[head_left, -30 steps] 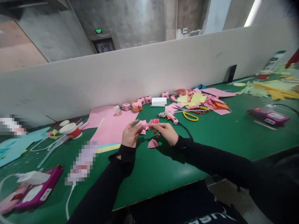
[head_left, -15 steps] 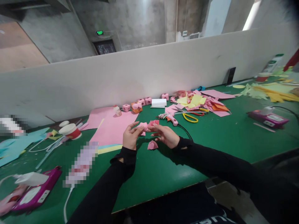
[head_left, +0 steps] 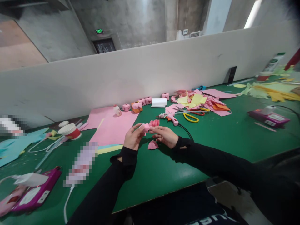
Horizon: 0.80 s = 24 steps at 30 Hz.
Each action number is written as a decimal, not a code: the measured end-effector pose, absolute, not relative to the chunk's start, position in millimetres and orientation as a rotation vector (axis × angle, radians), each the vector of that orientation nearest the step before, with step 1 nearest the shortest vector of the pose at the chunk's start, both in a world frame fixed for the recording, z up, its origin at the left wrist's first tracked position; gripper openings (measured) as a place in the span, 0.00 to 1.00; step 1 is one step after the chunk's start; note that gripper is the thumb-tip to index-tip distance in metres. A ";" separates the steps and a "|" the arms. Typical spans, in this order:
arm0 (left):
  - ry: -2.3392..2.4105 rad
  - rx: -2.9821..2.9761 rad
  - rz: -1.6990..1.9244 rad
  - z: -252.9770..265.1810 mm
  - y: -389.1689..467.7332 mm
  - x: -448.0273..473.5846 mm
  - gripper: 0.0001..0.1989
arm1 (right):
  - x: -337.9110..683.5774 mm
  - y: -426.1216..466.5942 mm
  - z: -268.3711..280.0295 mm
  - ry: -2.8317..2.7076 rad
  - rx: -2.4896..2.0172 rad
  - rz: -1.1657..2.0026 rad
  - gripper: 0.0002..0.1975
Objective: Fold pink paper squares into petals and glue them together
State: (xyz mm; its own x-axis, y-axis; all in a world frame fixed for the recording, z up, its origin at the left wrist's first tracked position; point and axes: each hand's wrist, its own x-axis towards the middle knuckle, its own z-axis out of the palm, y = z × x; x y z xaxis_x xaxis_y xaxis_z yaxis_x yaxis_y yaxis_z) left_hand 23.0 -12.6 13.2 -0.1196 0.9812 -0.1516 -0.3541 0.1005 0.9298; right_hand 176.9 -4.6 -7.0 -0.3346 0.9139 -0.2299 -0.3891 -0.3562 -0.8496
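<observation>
My left hand (head_left: pixel 134 137) pinches a small pink folded-paper piece (head_left: pixel 145 127) above the green table. Thumb and fingers of my right hand (head_left: pixel 167 136) close on the right side of the same piece, so both hands meet at it. Just behind the right fingertips shows a pleated pink paper strip (head_left: pixel 155 122); whether it is touched or lies on the table, I cannot tell. Below the hands, a pink cupped paper piece (head_left: pixel 153 145) rests on the table. A pink glue gun (head_left: pixel 172 119) lies beyond my right hand.
Pink cube-like paper pieces (head_left: pixel 141 102) line the white partition (head_left: pixel 131 75). Yellow-handled scissors (head_left: pixel 191 117) lie by a paper scrap heap (head_left: pixel 199 100). Large pink sheets (head_left: pixel 114 128), a paper cup (head_left: pixel 71 131) and purple power strips (head_left: pixel 38 190) are around. The table edge (head_left: pixel 164 195) runs close in front.
The held pink paper piece has shifted slightly right, and my right fingertips have come onto its side. My left hand has moved a little along with it.
</observation>
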 end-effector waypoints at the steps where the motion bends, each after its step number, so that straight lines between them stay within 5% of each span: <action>1: 1.107 0.785 1.350 14.1 -13.5 23.9 0.22 | 176.7 -4.1 -8.6 -0.912 -0.913 1.798 0.11; 24: 1.078 0.660 1.308 14.3 -14.2 27.9 0.10 | 178.8 -1.9 -13.7 -1.137 -0.967 1.591 0.19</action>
